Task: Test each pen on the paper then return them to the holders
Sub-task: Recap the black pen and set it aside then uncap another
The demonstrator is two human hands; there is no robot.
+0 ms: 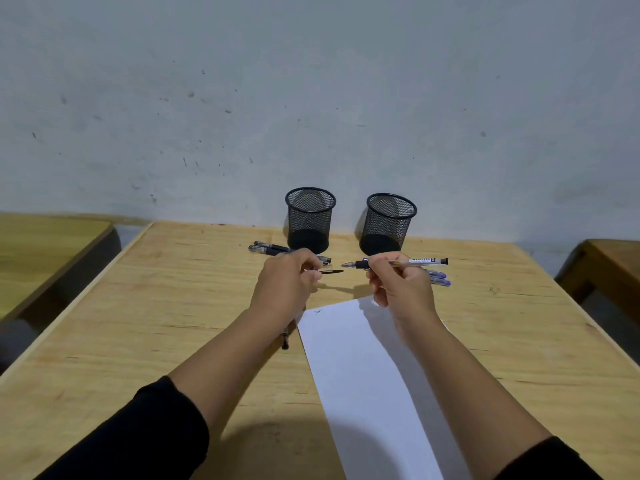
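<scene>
My right hand (401, 285) grips an uncapped clear pen (412, 262), held level with its tip pointing left. My left hand (287, 282) pinches the pen's cap (329, 271), a short gap away from the tip. Both hands hover above the far end of a white paper (363, 368) that bears a small scribble near its top left corner. Two black mesh holders (310, 218) (388, 225) stand at the wall. Black pens (268, 249) lie left of the holders, blue pens (438, 277) lie behind my right hand, and one pen (285, 337) lies partly hidden under my left wrist.
The wooden table (138, 323) meets a grey wall at the back. Another wooden table (41, 247) stands to the left across a gap, and a wooden piece of furniture (609, 268) stands at the right.
</scene>
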